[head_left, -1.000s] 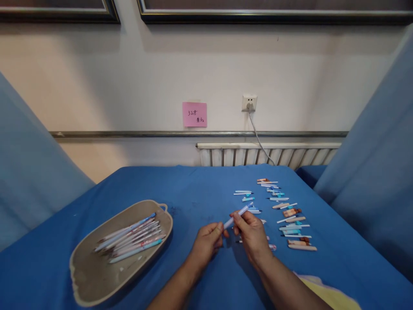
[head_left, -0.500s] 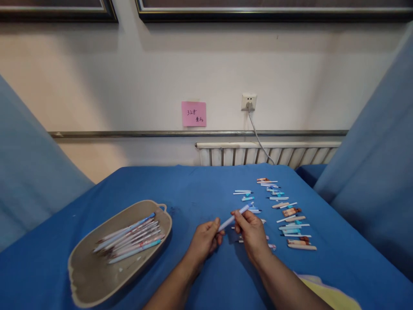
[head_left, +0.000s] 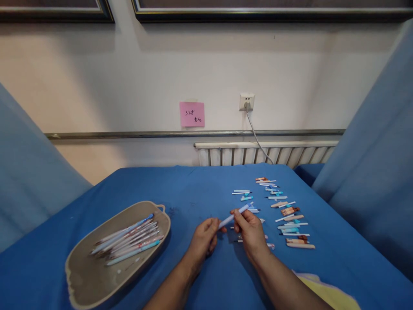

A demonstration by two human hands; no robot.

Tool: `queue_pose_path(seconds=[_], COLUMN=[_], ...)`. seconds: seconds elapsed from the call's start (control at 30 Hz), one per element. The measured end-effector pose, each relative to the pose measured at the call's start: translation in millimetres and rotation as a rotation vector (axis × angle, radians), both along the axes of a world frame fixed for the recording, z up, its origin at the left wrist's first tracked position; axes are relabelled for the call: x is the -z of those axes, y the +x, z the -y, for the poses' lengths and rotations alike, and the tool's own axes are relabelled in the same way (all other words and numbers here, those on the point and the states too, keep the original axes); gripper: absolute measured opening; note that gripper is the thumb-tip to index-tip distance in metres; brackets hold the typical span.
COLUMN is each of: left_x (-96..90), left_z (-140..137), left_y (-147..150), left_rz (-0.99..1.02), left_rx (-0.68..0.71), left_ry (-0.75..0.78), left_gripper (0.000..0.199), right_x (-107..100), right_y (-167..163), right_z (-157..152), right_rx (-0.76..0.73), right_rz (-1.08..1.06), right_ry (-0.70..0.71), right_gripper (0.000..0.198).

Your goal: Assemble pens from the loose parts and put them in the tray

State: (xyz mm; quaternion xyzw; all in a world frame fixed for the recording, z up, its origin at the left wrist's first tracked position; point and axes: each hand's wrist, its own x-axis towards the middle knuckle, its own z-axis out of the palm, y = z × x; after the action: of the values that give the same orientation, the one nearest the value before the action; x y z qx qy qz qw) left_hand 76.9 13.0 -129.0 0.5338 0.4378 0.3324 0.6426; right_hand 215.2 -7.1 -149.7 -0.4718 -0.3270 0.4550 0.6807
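A light blue-violet pen (head_left: 227, 220) is held between both hands above the blue-covered table, slanting up to the right. My left hand (head_left: 204, 240) pinches its lower end with thumb and fingers. My right hand (head_left: 249, 230) grips the pen near its darker blue upper end. Beyond and partly behind the right hand lie pen parts (head_left: 247, 198), some hidden by it. Further right, a column of separated barrels, caps and thin refills (head_left: 292, 227) lies in small groups, coloured white, teal, peach and brown.
On the left stands a grey-brown tray (head_left: 75, 275) with a pile of pens (head_left: 132, 241) inside. A yellow cloth (head_left: 329, 292) lies at the near right, by my right forearm. Behind the table are a radiator (head_left: 232, 155), a rail and a plugged-in socket (head_left: 247, 102).
The view has shifted slightly. Both hands keep hold of the pen in nearly the same pose, and the parts on the table stay where they were.
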Motion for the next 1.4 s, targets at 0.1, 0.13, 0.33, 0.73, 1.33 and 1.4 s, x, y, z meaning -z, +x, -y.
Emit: queue_pose_path(seconds=[0.1, 0.13, 0.33, 0.73, 1.33, 1.4], left_x=[0.9, 0.9, -1.2, 8.7, 1.1, -0.4], left_z=[-0.6, -0.6, -0.8, -9.9, -8.4, -6.5], left_y=[0.1, 0.1, 0.2, -4.8, -7.3, -5.4], left_rz=[0.035, 0.024, -0.083, -0.014, 0.134, 0.137], left_rx=[0.006, 0.013, -0.021, -0.098, -0.13, -0.113], left_ry=[0.008, 0.012, 0.015, -0.03, 0.031, 0.028], left_gripper=[0.04, 0.04, 0.06, 0.045, 0.036, 0.035], right_x=[0.0, -0.1, 0.4, -0.3, -15.9, -25.7], right_y=[-0.2, -0.3, 0.5, 2.6, 9.7, 18.3], right_z=[-0.5, -0.5, -0.5, -3.4, 1.0, 4.5], right_rx=[-0.005, -0.007, 0.011, 0.103, -0.035, -0.056], right_rz=[-0.003, -0.005, -0.047, -0.2, -0.079, -0.013], right_ry=[-0.004, -0.007, -0.011, 0.006, -0.059, -0.087], right_gripper=[0.04, 0.04, 0.039, 0.035, 0.035, 0.036])
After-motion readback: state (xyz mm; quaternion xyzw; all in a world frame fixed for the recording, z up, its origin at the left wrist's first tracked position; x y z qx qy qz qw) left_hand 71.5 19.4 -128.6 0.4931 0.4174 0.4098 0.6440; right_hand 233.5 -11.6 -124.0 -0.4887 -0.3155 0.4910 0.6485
